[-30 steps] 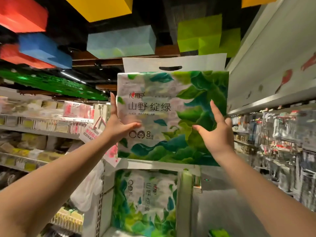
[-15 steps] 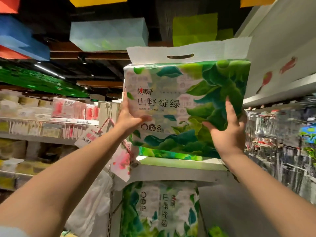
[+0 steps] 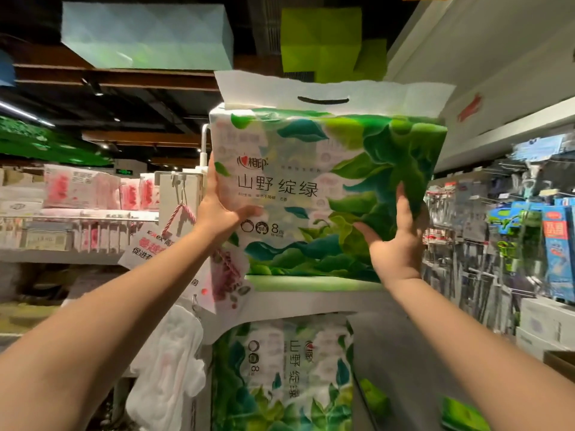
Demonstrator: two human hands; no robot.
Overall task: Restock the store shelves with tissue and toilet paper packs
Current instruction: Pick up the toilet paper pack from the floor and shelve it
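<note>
A tissue pack (image 3: 326,188) printed with green leaves, with a white handle flap on top, stands upright with its bottom on the top shelf board (image 3: 311,298). My left hand (image 3: 217,209) grips its left edge, thumb across the front and fingers along the side. On the front near the lower right corner, my right hand (image 3: 396,244) presses flat with straight fingers pointing up. A second pack of the same kind (image 3: 280,377) stands on its end on the shelf below.
A white post with hooks, paper tags and a hanging white bag (image 3: 168,368) stands just left of the shelf. Pink tissue packs (image 3: 81,188) fill shelves at far left. Hanging goods (image 3: 513,237) line the right aisle wall. Coloured blocks hang overhead.
The pack has moved up and away from me, and its bottom now sits on the top shelf board. Both hands stayed on it, and the view has come closer.
</note>
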